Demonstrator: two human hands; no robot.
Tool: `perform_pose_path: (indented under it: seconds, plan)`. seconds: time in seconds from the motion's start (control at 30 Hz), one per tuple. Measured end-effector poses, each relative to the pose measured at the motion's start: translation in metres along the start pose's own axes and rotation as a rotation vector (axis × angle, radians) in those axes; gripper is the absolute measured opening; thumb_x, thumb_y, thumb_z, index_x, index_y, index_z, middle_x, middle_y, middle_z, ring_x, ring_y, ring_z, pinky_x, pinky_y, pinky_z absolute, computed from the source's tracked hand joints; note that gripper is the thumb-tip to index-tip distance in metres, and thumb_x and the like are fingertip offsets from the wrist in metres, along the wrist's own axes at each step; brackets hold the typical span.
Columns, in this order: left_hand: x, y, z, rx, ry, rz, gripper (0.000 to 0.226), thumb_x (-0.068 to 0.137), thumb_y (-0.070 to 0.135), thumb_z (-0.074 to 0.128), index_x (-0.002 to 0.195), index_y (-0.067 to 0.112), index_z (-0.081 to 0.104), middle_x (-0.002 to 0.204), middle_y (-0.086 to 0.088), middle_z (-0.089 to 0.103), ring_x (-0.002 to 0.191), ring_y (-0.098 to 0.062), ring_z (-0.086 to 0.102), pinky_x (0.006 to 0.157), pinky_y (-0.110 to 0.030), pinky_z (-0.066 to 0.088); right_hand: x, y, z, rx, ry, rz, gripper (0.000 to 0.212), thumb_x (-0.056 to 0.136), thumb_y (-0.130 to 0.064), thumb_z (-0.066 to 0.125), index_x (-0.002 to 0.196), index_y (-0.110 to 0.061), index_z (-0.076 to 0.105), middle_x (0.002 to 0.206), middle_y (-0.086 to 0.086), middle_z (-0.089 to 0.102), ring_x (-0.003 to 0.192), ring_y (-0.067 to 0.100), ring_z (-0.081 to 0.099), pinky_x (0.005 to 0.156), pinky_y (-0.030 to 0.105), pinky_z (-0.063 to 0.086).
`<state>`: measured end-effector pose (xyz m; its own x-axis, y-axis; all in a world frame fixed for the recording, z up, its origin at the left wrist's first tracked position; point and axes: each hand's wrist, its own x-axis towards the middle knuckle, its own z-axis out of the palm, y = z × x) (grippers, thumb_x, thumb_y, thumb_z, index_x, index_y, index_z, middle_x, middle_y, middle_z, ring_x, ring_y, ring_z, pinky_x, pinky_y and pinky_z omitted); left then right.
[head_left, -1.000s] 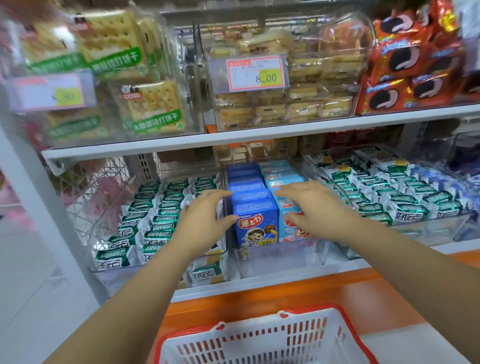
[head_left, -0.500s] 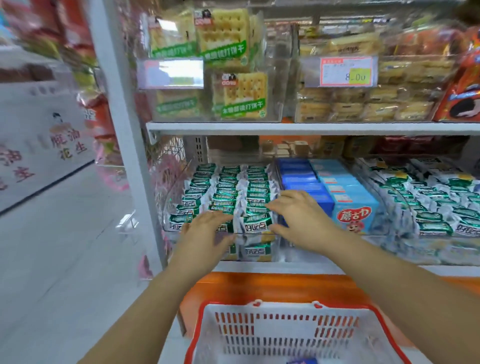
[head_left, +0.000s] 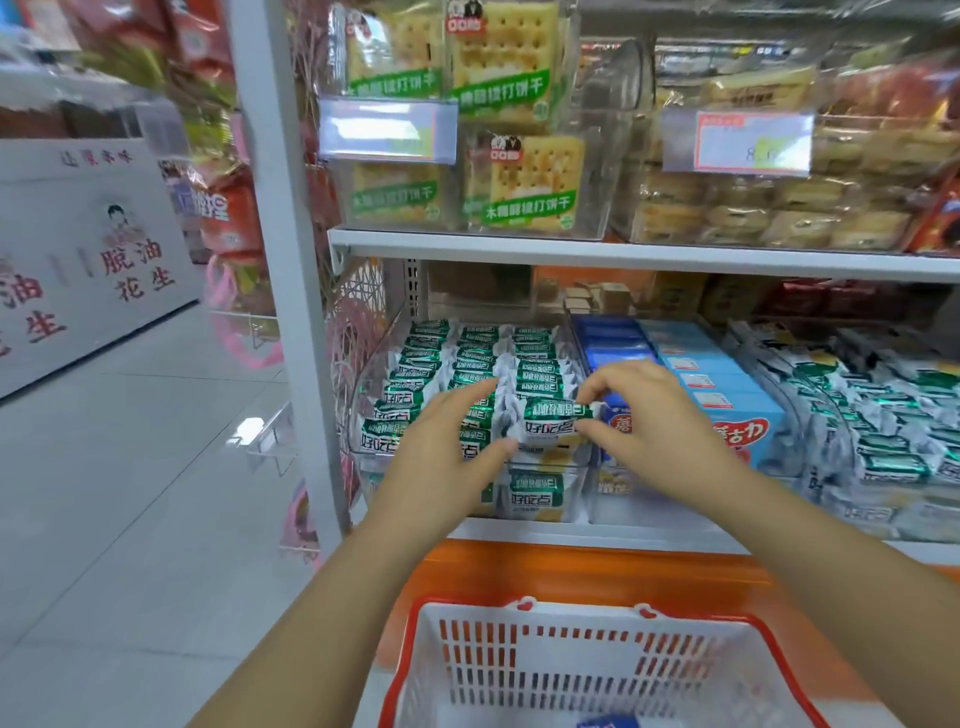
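Right hand (head_left: 660, 423) pinches green-white packet (head_left: 556, 421), thumb under, fingers curled over. Left hand (head_left: 447, 457): fingers straight, spread, thumb tip just beside packet's left end. Basket (head_left: 571, 670) below both.

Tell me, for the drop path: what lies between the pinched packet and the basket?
Head view, under the pinched packet: another green packet in the clear bin, white shelf edge, orange panel.

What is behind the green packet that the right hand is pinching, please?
Behind the green packet, pinched by the right hand, rows of like packets fill the clear tray. The left hand covers those beside it.
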<state>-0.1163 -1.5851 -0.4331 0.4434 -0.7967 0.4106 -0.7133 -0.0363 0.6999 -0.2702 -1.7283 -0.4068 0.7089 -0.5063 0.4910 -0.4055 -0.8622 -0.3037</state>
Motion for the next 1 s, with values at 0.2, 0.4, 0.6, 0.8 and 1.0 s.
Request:
perform_pose_path:
  seconds: [0.2, 0.4, 0.6, 0.8, 1.0]
  plan:
    - [-0.007, 0.015, 0.008, -0.136, -0.149, -0.005, 0.038, 0.086, 0.030, 0.069, 0.121, 0.036, 0.058, 0.078, 0.024, 0.057, 0.068, 0.006, 0.048, 0.067, -0.017, 0.043, -0.027, -0.028, -0.019, 0.265, -0.011, 0.014, 0.028, 0.075, -0.025, 0.077, 0.091, -0.036, 0.057, 0.092, -0.021, 0.061, 0.094, -0.007, 0.055, 0.079, 0.006, 0.039]
    - [-0.008, 0.013, 0.006, -0.350, -0.233, -0.068, 0.028, 0.080, 0.035, 0.071, 0.106, 0.043, 0.063, 0.071, -0.003, 0.062, 0.054, -0.007, 0.045, 0.060, -0.031, 0.043, -0.034, -0.032, -0.035, 0.732, -0.077, 0.200, 0.010, 0.067, -0.029, 0.075, 0.075, -0.024, 0.071, 0.076, -0.004, 0.072, 0.071, 0.005, 0.065, 0.070, 0.018, 0.053]
    - [-0.008, 0.017, 0.006, -0.325, -0.237, -0.101, 0.027, 0.075, 0.042, 0.069, 0.099, 0.050, 0.058, 0.081, -0.015, 0.063, 0.057, -0.007, 0.048, 0.058, -0.028, 0.043, -0.035, -0.027, -0.031, 0.797, -0.023, 0.254, 0.015, 0.082, -0.013, 0.068, 0.070, -0.021, 0.066, 0.068, -0.007, 0.067, 0.068, 0.004, 0.060, 0.067, 0.016, 0.049]
    - [-0.009, 0.018, 0.007, -0.420, -0.217, -0.162, 0.028, 0.076, 0.035, 0.071, 0.100, 0.043, 0.059, 0.074, -0.015, 0.055, 0.058, -0.008, 0.046, 0.057, -0.023, 0.043, -0.036, -0.027, -0.020, 0.940, 0.018, 0.381, 0.015, 0.088, -0.012, 0.062, 0.075, -0.020, 0.065, 0.072, -0.006, 0.071, 0.071, 0.005, 0.065, 0.069, 0.020, 0.048]
    - [-0.007, 0.014, 0.011, -0.616, -0.148, -0.287, 0.027, 0.076, 0.027, 0.072, 0.101, 0.026, 0.061, 0.088, -0.008, 0.074, 0.081, -0.017, 0.064, 0.075, -0.035, 0.049, -0.033, -0.027, -0.026, 1.134, -0.209, 0.524, 0.006, 0.086, -0.005, 0.061, 0.087, -0.010, 0.060, 0.067, -0.005, 0.069, 0.065, 0.006, 0.062, 0.069, 0.024, 0.053]
